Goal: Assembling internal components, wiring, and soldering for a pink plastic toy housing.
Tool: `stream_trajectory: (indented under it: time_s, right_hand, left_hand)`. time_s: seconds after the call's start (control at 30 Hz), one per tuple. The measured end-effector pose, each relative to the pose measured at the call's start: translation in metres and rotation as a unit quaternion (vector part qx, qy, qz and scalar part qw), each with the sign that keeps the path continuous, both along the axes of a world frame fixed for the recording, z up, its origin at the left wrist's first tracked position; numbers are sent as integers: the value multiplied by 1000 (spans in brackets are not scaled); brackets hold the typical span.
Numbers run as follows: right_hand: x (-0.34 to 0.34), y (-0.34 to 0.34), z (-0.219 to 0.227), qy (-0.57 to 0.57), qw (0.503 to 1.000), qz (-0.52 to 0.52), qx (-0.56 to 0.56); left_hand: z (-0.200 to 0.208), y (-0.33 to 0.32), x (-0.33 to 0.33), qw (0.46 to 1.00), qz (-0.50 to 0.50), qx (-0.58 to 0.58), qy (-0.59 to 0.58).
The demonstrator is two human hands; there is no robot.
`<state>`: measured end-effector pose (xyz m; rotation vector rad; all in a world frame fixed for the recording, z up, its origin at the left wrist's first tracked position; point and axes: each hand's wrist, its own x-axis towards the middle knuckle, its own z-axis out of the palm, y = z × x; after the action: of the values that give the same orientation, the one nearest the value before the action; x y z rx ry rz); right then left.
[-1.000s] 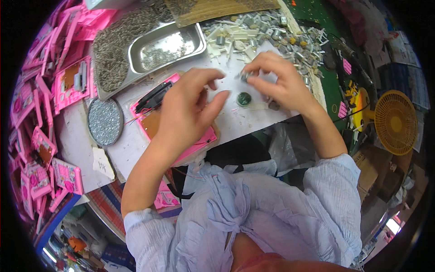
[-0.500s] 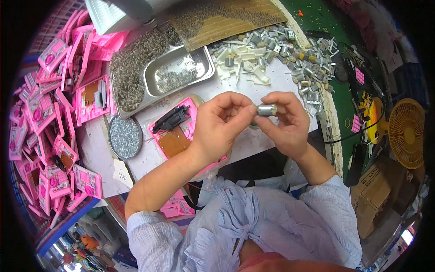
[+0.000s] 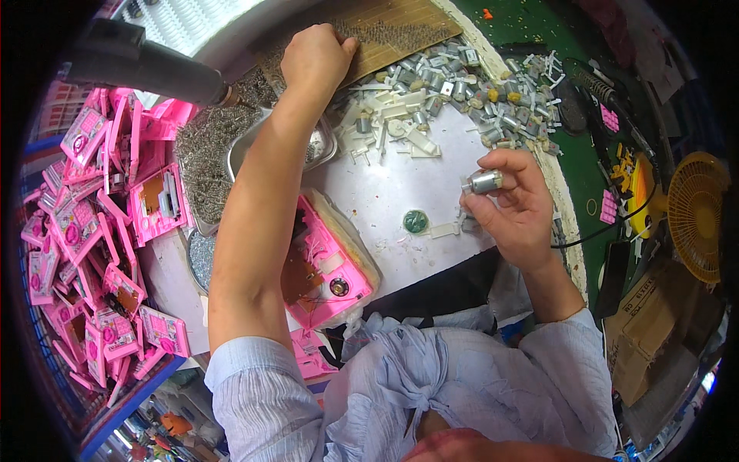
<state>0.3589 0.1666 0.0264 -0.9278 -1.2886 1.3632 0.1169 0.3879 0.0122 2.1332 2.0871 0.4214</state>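
Note:
My right hand point(image 3: 516, 204) pinches a small silver motor point(image 3: 486, 182) between thumb and fingers, above the white worktop point(image 3: 369, 189). My left hand point(image 3: 315, 61) reaches far forward over a brown board point(image 3: 404, 19) strewn with tiny metal parts. Its thumb sticks out on the right; the other fingertips bend down out of sight, so what they hold is hidden. Beneath my left forearm, a metal tray point(image 3: 331, 146) is partly covered. Close to that forearm lies an open pink toy casing point(image 3: 339, 266) with wires and a round black part inside.
Pink casings point(image 3: 85, 208) are heaped at the left. Motors and white plastic pieces point(image 3: 416, 142) lie beyond my right hand. A small round green thing point(image 3: 416, 222) sits mid-worktop. A dark powered tool point(image 3: 154, 69) hangs upper left; a yellow fan point(image 3: 697, 219) stands right.
My left hand has left the motor and stretched forward to the brown board. The right hand keeps the motor and has moved slightly right. The dark tool shows lower and further left.

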Motion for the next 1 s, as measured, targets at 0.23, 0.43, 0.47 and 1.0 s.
stream_trajectory:
  time_s: [0.23, 0.43, 0.47, 1.0]
  right_hand:
    - [4, -1, 3, 6, 1000, -18, -3]
    - [4, 1, 4, 11, 1000, -5, 21]
    - [4, -1, 4, 1, 1000, -10, 18]
    - [-5, 6, 3, -300, 947, 110, 24]
  left_hand:
    - [-5, 7, 5, 999, 24, -5, 38]
    - [2, 7, 20, 996, 87, 3, 10]
    - [-1, 8, 22, 996, 89, -5, 4]
    - [5, -25, 6, 974, -29, 208, -90]
